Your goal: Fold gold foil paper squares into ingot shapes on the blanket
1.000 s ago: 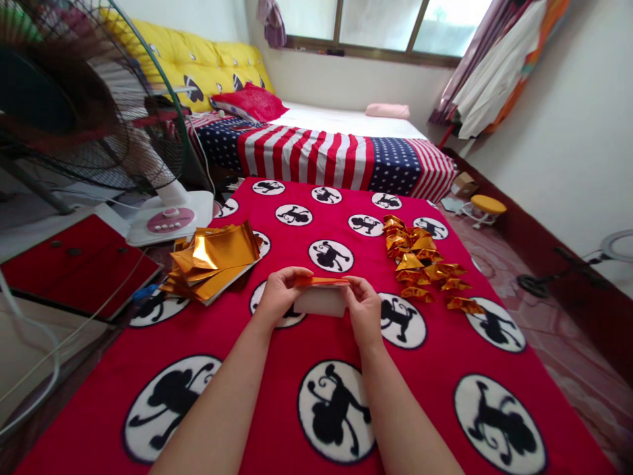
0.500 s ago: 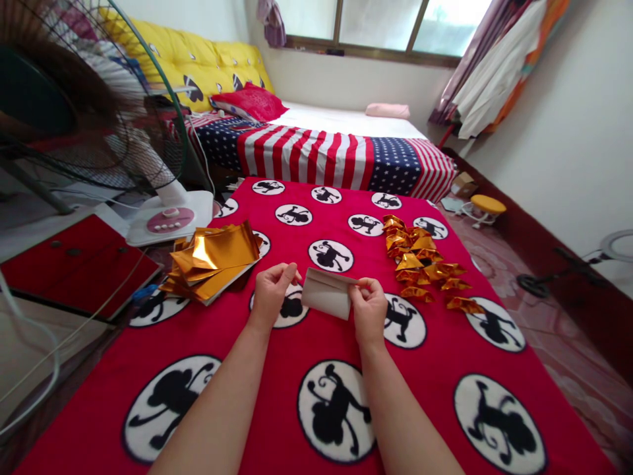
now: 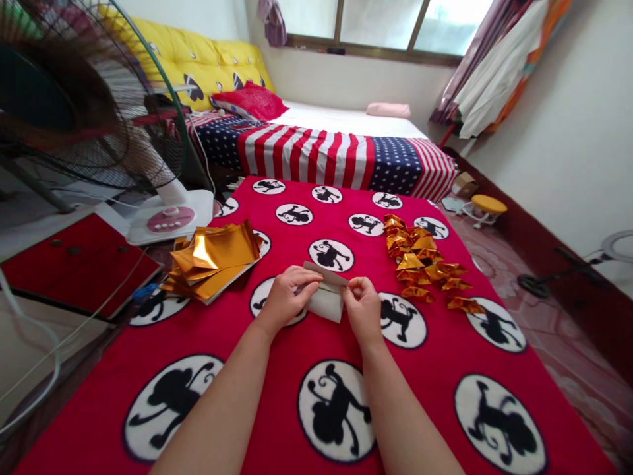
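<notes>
Left hand [image 3: 291, 298] and right hand [image 3: 363, 303] pinch opposite ends of the folded pale-grey rectangular paper [image 3: 324, 306] between them, likely keeping the fold straight. Farther off, flat shiny gold foil sheets [image 3: 217, 254] lie left of the paper, folded gold foil pieces [image 3: 415, 254] right, presumably leaving hand room.

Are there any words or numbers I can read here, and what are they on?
None that I can read.
Fan base: any marks are too small to read.
Red cloth: black pictures, no letters seen.
Folded paper: no writing shows on the side in view.
</notes>
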{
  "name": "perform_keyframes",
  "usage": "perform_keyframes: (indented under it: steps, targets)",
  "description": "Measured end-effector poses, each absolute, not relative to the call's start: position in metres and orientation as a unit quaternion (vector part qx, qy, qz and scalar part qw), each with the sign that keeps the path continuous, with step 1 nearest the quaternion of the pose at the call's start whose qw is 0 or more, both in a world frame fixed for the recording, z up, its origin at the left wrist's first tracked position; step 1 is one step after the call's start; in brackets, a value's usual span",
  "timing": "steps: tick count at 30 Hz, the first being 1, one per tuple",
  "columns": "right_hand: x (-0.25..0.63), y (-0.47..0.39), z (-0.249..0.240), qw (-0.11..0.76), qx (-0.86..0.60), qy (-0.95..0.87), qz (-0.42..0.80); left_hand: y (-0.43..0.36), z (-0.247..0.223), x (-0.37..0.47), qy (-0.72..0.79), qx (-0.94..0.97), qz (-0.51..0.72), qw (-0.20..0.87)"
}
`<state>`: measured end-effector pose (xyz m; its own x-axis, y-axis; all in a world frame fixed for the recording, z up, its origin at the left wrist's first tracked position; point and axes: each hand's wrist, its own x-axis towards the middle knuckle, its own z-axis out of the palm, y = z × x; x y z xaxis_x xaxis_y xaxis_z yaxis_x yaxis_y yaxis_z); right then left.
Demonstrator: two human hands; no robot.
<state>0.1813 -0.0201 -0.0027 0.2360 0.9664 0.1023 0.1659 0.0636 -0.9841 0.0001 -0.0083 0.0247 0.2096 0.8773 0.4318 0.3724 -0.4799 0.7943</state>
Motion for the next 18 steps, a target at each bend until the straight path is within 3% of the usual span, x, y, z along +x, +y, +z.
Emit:
perform_keyframes:
  steps: [4, 11, 18]
  targets:
    - [0.186, -0.018, -0.004, 0.511, -0.600, -0.518, 0.332, -0.006, 0.014, -0.002, 0.457, 0.749, 0.392, 0.276]
    - [0.199, -0.018, 0.000, 0.500, -0.536, -0.534, 0.421, -0.002, 0.007, -0.007, 0.487, 0.727, 0.375, 0.305]
    - [0.208, -0.020, 0.011, 0.408, -0.501, -0.730, 0.222, 0.001, 0.008, -0.008, 0.472, 0.753, 0.358, 0.288]
